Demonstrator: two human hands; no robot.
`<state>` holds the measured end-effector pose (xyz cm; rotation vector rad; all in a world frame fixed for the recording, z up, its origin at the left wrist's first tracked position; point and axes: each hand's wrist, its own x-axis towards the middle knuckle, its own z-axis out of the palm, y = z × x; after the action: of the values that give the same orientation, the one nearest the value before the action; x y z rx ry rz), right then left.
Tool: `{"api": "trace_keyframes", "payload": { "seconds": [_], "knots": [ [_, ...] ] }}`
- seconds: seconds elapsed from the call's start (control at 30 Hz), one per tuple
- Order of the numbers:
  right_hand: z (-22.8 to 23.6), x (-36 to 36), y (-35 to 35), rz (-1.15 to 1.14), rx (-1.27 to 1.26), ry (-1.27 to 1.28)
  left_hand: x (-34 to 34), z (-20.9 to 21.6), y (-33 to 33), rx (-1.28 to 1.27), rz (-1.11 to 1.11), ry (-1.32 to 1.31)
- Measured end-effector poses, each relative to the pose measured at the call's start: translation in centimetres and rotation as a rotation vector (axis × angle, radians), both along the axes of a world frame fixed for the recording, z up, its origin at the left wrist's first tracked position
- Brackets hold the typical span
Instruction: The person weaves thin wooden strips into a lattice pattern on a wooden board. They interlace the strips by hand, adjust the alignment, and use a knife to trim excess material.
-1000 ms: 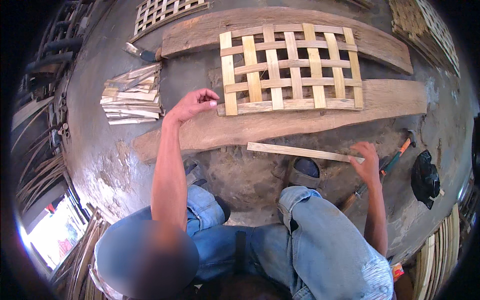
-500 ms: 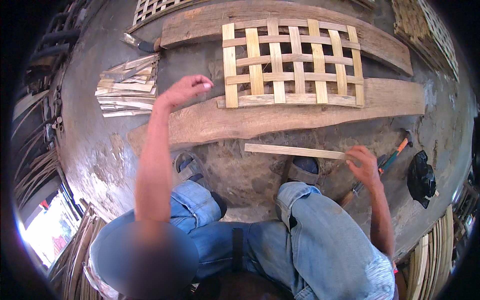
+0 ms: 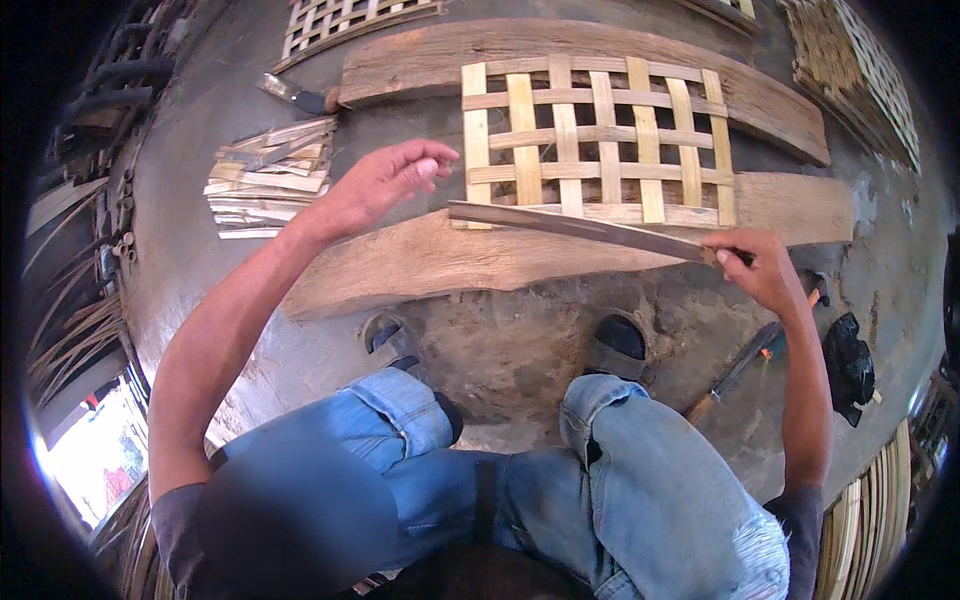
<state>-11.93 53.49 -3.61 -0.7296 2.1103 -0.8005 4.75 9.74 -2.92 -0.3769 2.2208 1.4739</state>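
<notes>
A woven lattice of flat, pale bamboo-like strips (image 3: 651, 170) lies across two thick planks. My right hand (image 3: 760, 265) is closed on the right end of a long, flat strip (image 3: 580, 228), which slants up to the left over the lattice's near edge. The strip's dark brown face shows. Whether it touches the lattice, I cannot tell. Beside the lattice's left side, my left hand (image 3: 385, 185) hovers with loosely bent fingers and holds nothing.
Thick wooden planks (image 3: 400, 265) rest on the floor. Short split pieces (image 3: 268, 180) are heaped at left, near a broad blade (image 3: 290, 92). At right lie a long-bladed tool (image 3: 735, 368) and a black plastic bag (image 3: 848, 370). More lattices (image 3: 350, 20) lie at the back.
My right hand has lifted the strip up and away from me toward the lattice; its face now looks dark instead of pale. My left hand has shifted slightly right, and the view has moved a little.
</notes>
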Motion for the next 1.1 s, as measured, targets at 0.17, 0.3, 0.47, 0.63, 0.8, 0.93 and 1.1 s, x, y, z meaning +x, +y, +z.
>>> {"api": "trace_keyframes", "payload": {
  "seconds": [0.17,0.3,0.47,0.63,0.8,0.93,1.1],
  "knots": [
    [0.4,-0.8,-1.5,-0.078,0.036,-0.185,0.9,-2.7,1.2,0.177,-0.081,-0.112],
    [0.5,-2.4,1.2,-0.012,0.049,-0.070,2.2,-3.9,1.4,0.274,0.059,-0.147],
    [-3.4,-2.7,6.8,-0.422,-0.127,-0.159,2.8,-4.5,2.5,0.161,0.084,-0.152],
    [-6.3,0.3,7.6,-0.689,-0.263,-0.286,3.7,-5.3,3.7,0.161,0.170,-0.169],
    [-7.4,1.8,6.2,-0.893,-0.320,-0.369,4.8,-5.5,3.5,0.145,0.252,-0.141],
    [-7.7,1.3,5.7,-0.952,-0.424,-0.407,5.0,-5.6,3.6,0.063,0.233,-0.082],
    [-7.5,1.3,5.0,-1.058,-0.685,-0.585,4.3,-2.9,5.8,0.023,0.012,-0.204]
  ]
}}
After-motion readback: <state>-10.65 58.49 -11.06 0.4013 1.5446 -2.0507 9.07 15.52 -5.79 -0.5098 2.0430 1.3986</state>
